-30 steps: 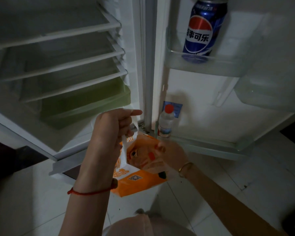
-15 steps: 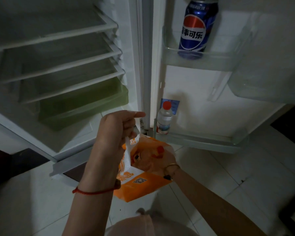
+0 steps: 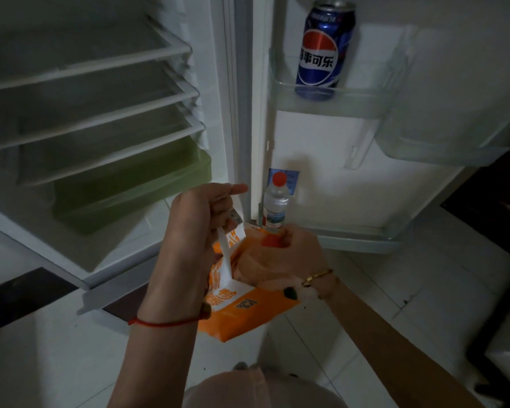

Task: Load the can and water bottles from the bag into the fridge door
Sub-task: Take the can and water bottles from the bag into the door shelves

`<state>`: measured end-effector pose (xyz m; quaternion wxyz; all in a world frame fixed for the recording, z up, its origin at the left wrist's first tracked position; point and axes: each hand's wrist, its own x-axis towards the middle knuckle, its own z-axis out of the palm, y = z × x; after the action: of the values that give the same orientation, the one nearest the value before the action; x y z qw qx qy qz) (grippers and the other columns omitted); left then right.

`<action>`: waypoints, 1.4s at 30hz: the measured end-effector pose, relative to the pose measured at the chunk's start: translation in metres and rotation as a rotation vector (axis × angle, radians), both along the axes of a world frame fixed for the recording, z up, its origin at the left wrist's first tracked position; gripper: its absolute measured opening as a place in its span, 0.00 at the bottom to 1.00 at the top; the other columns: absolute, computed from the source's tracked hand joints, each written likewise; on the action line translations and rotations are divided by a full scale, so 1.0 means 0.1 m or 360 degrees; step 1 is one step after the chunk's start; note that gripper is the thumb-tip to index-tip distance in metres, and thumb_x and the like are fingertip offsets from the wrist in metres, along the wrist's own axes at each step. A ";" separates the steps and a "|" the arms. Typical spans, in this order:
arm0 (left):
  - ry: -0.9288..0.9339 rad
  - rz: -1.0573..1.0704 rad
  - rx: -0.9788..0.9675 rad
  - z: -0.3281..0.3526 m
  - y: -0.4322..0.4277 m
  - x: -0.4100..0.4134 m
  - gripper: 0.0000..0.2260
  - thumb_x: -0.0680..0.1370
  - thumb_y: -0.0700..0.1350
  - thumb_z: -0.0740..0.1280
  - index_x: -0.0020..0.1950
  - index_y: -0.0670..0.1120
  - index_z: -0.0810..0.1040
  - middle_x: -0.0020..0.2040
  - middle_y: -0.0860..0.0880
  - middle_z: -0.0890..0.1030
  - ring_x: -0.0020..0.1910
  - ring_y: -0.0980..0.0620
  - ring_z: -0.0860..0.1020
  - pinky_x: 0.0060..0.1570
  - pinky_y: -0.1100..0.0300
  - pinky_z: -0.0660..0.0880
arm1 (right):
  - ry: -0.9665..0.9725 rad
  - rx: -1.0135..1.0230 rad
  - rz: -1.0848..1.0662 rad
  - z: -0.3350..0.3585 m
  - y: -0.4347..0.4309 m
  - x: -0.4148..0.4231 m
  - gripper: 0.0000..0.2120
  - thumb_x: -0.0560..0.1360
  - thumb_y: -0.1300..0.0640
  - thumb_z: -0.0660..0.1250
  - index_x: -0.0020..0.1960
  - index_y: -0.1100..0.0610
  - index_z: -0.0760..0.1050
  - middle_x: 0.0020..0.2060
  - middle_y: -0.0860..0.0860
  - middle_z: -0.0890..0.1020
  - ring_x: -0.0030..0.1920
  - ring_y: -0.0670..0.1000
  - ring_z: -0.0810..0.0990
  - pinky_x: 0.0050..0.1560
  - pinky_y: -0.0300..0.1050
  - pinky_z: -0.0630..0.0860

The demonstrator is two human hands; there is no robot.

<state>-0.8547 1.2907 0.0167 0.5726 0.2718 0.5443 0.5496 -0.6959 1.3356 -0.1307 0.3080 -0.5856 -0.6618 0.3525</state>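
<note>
Left hand point(image 3: 202, 222) is clenched on the white handle point(image 3: 225, 254) of the orange bag point(image 3: 242, 304), holding it up in front of the open fridge. Right hand point(image 3: 280, 257) is at the bag's mouth, fingers closed round the neck of a second water bottle point(image 3: 273, 240); only its red cap shows, the body is hidden by the hand and bag. Pepsi can point(image 3: 324, 53) stands upright in the upper door shelf point(image 3: 362, 103). First water bottle point(image 3: 276, 203) stands upright at the hinge end of the lower door shelf point(image 3: 365, 241). So by my read two of the items are loaded and this is the lift-out of another (can't tell if more remain in the bag). Risks: the grip is high on the neck, near the cap, so the bottle could swing or slip once clear of the bag. The bag hangs from one handle, so its mouth may sag shut and snag the bottle coming out. The placed bottle is just behind the right hand, so a careless lift could knock it over. Light is poor, which makes judging the shelf rail harder.
</note>
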 end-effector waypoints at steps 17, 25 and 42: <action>0.0059 -0.0204 0.0064 -0.09 0.18 -0.09 0.12 0.79 0.40 0.59 0.50 0.36 0.80 0.26 0.54 0.60 0.19 0.60 0.59 0.21 0.67 0.64 | 0.0064 0.0779 -0.0570 0.61 0.52 0.75 0.16 0.67 0.47 0.75 0.50 0.55 0.79 0.41 0.50 0.86 0.43 0.48 0.85 0.48 0.52 0.82; 0.0075 -0.0069 0.0022 -0.06 0.21 0.02 0.13 0.79 0.41 0.59 0.50 0.35 0.81 0.28 0.52 0.57 0.22 0.57 0.57 0.24 0.65 0.61 | -0.0089 0.0710 -0.0461 0.21 1.06 0.67 0.11 0.68 0.53 0.73 0.48 0.56 0.79 0.41 0.52 0.84 0.42 0.53 0.83 0.44 0.48 0.79; 0.0139 0.0136 -0.0068 -0.05 0.26 0.36 0.14 0.79 0.44 0.61 0.51 0.35 0.81 0.26 0.53 0.57 0.20 0.58 0.57 0.23 0.65 0.64 | -0.0121 0.0424 -0.0369 -0.15 1.37 0.64 0.20 0.64 0.47 0.78 0.50 0.57 0.79 0.43 0.54 0.86 0.45 0.55 0.84 0.44 0.53 0.80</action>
<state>-0.8191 1.3165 0.0120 0.5301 0.2597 0.5915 0.5492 -0.6317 1.4722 -0.1459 0.3960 -0.6248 -0.6420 0.2016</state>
